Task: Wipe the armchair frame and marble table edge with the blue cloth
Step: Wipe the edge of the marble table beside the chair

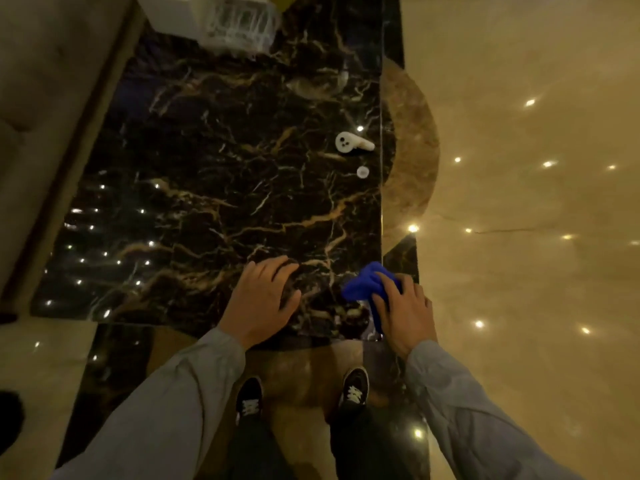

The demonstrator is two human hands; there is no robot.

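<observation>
Head: crumpled blue cloth under right hand

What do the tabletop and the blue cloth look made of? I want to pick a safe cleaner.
Tabletop: polished dark marble, judging by gold and white veins and mirrored ceiling lights.
Blue cloth: soft fabric, possibly microfibre; it bunches in matte folds under the right hand.

Floor: polished beige stone, right side and lower left of the frame, dotted with reflected ceiling lights; a curved brown inlay at centre right, dark veined border strip at lower left. Upholstered seat: beige, upper left. White wire basket: top centre, blurred. Lighting: warm, dim.
</observation>
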